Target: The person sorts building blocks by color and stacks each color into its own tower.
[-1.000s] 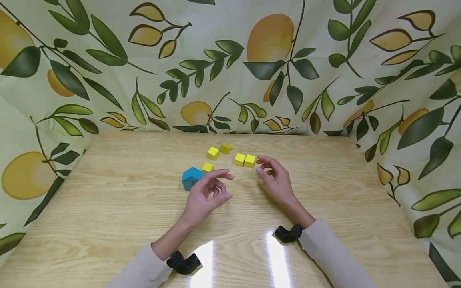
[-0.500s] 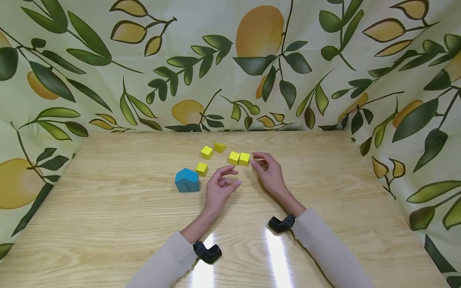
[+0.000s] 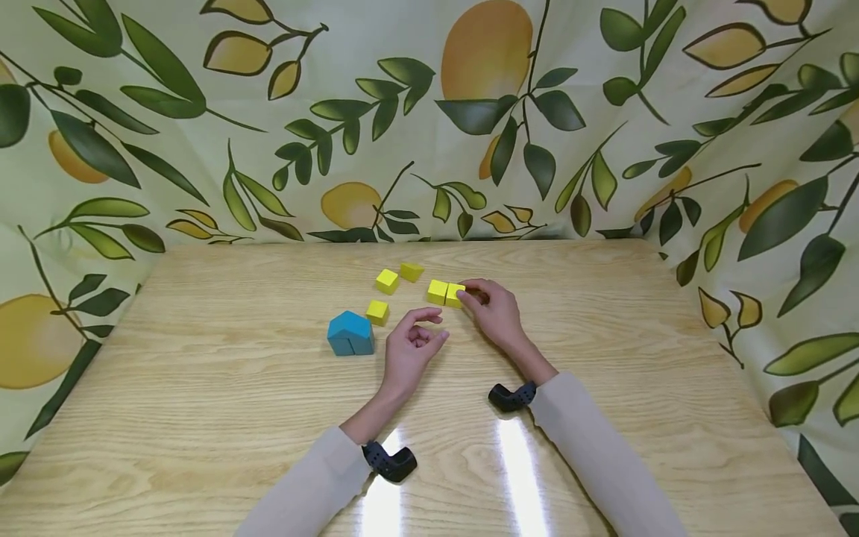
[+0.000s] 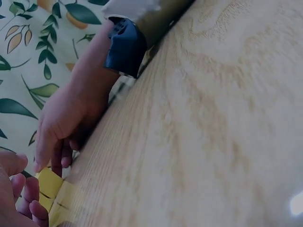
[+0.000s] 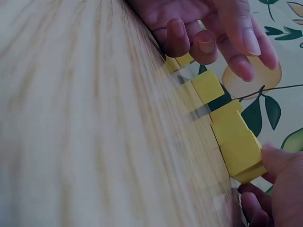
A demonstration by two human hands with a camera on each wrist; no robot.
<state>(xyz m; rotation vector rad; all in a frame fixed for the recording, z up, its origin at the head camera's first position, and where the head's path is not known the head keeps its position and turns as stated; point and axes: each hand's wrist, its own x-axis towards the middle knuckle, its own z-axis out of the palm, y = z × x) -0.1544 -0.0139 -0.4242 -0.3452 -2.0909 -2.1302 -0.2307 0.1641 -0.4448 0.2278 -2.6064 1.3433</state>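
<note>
Two yellow cubes stand side by side on the table. My right hand (image 3: 495, 313) pinches the right-hand yellow cube (image 3: 454, 294), its thumb on the near face and the fingers reaching round behind. In the right wrist view the thumb meets the end of that cube (image 5: 241, 153). The left yellow cube (image 3: 437, 291) sits against it. My left hand (image 3: 407, 354) hovers nearer the front, fingers loosely bent, nothing in its grasp. Left of it stands a blue house-shaped block group (image 3: 350, 334), with a seam down its lower front.
Behind the blue blocks lies a yellow cube (image 3: 377, 312). Farther back are another yellow cube (image 3: 387, 280) and a yellow triangular block (image 3: 411, 271). A leaf-and-fruit patterned cloth (image 3: 376, 134) hangs along the back and sides of the wooden table (image 3: 221, 418).
The right hand has moved left and its thumb and fingers have come onto the right-hand yellow cube. The left hand has drawn away rightward from the blue blocks. The camera view has shifted slightly.
</note>
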